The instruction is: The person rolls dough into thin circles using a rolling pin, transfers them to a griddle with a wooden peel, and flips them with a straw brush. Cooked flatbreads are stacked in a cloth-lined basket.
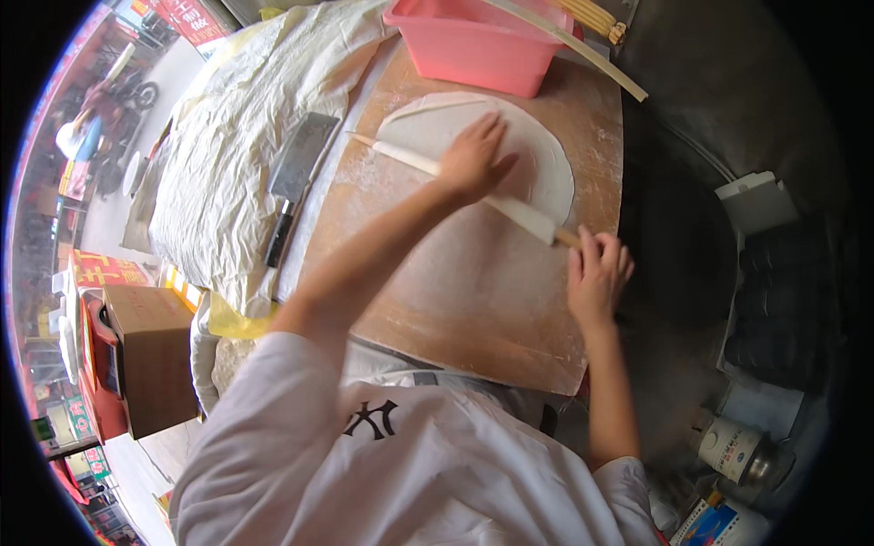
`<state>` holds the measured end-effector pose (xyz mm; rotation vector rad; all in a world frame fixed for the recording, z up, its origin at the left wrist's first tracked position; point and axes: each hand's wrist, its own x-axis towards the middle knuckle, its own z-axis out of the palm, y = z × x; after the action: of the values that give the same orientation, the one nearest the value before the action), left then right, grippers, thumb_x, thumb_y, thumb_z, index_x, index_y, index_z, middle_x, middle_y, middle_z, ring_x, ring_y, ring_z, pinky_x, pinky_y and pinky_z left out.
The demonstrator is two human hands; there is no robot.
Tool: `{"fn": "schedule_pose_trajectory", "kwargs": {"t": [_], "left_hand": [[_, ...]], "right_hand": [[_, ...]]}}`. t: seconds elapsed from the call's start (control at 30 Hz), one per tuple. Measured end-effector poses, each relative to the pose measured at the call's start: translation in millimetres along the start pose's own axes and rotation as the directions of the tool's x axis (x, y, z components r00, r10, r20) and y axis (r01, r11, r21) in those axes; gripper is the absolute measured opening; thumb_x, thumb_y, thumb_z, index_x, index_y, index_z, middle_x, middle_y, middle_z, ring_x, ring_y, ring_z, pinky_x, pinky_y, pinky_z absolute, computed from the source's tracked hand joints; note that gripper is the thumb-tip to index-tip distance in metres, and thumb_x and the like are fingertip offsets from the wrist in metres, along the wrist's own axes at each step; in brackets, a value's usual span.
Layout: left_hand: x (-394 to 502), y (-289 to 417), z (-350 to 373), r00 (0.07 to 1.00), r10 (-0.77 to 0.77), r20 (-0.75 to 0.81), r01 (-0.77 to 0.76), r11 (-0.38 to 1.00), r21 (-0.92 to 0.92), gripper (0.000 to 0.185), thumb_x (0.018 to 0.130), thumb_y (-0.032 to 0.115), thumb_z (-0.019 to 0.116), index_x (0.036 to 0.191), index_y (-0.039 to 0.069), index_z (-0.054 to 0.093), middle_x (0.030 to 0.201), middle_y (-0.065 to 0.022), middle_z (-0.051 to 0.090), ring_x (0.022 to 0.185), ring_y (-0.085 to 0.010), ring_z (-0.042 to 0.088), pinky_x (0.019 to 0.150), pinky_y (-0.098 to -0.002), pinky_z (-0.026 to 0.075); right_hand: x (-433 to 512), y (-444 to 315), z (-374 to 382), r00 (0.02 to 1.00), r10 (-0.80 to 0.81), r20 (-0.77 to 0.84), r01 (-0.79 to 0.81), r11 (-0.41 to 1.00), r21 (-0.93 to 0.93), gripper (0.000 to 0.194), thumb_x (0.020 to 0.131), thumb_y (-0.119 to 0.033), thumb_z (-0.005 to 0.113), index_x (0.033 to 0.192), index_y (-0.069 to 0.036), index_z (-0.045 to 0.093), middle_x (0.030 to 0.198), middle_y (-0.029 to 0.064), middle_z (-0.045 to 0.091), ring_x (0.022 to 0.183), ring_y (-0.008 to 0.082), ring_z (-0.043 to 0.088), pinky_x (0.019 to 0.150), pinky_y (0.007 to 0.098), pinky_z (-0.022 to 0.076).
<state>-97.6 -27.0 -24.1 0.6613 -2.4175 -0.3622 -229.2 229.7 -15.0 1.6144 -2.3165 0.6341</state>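
A wide, thin sheet of dough [539,160] lies on a floured wooden board [437,321]. Across it runs a long wooden rolling pin [403,155] with dough wrapped around its middle; its pointed left tip and right end are bare. My left hand [478,158] rests with spread fingers on the dough, just beyond the pin and partly over it. At the pin's right end, my right hand [599,269] has its fingers curled around the bare wood. A cleaver [304,157] with a black handle lies left of the board.
A pink plastic tub [478,54] stands at the board's far edge, with a long wooden strip [580,48] across its corner. A crumpled whitish cloth [232,157] covers the left side. A cardboard box [153,362] stands at the lower left. A dark round recess lies beyond the board's right edge.
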Motion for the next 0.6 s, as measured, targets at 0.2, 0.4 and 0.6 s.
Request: {"fn": "schedule_pose_trajectory", "kwargs": {"t": [0.2, 0.4, 0.6], "left_hand": [[-2.1, 112.2, -34.7, 0.949, -0.130, 0.289, 0.298, 0.674, -0.676, 0.024, 0.096, 0.020, 0.064, 0.106, -0.001, 0.070, 0.092, -0.0153, 0.073, 0.083, -0.0227, 0.071, 0.080, -0.0343, 0.055], [-92.2, -11.5, -83.5, 0.657, -0.734, 0.171, 0.573, 0.339, -0.746, 0.029, 0.099, 0.024, 0.060, 0.112, 0.000, 0.069, 0.097, -0.0098, 0.073, 0.086, -0.0163, 0.066, 0.079, -0.0300, 0.051], [-144.8, -62.5, -129.6, 0.682, -0.653, 0.329, 0.467, 0.044, -0.883, 0.056, 0.098, 0.038, 0.064, 0.138, 0.001, 0.049, 0.133, -0.0088, 0.058, 0.118, -0.0198, 0.058, 0.096, -0.0356, 0.048]], "right_hand": [[76.4, 56.5, 38.2, 0.995, -0.045, -0.086, 0.044, 0.999, -0.013, 0.030, 0.092, -0.023, 0.066, 0.121, -0.017, 0.065, 0.107, 0.0075, 0.058, 0.103, 0.0281, 0.055, 0.093, 0.0442, 0.0392], [74.6, 38.4, -9.2, 0.993, -0.063, -0.102, 0.067, 0.997, 0.045, 0.020, 0.089, -0.020, 0.069, 0.109, -0.017, 0.066, 0.099, 0.0025, 0.061, 0.098, 0.0253, 0.057, 0.089, 0.0406, 0.0387], [71.5, 17.5, -94.8, 0.981, -0.078, 0.178, 0.023, 0.956, 0.294, 0.020, 0.090, -0.017, 0.066, 0.110, -0.015, 0.066, 0.100, 0.0009, 0.065, 0.098, 0.0237, 0.060, 0.089, 0.0385, 0.0378]]}}
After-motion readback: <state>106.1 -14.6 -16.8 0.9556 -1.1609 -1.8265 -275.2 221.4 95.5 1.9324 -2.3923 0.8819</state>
